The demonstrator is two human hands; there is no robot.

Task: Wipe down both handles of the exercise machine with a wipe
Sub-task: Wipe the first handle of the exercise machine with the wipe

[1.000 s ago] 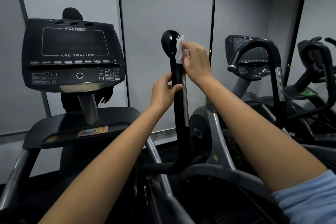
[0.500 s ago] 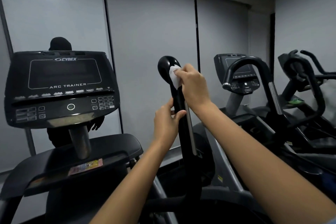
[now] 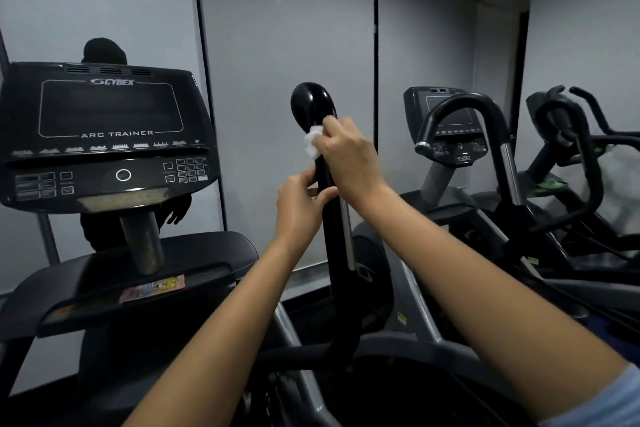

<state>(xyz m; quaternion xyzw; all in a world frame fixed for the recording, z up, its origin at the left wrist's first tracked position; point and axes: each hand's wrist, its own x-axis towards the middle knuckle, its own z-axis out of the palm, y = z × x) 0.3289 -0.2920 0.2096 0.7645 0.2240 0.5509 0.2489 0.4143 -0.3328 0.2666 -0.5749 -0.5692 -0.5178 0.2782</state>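
A black upright handle [image 3: 332,239] with a rounded glossy top [image 3: 310,104] rises in the middle of the view. My right hand [image 3: 349,158] grips a crumpled white wipe [image 3: 312,143] and presses it against the handle just below the rounded top. My left hand [image 3: 301,206] holds the handle shaft a little lower, thumb and fingers curled round it. The machine's other handle is out of view.
The black console [image 3: 104,135] of the machine, marked ARC TRAINER, stands at the left on a post. More exercise machines with curved black handles [image 3: 464,114] stand at the right. Grey wall panels are behind.
My right hand has slid the wipe down from the rounded top to the neck of the handle. My left hand keeps its grip on the shaft. The camera has tilted up.
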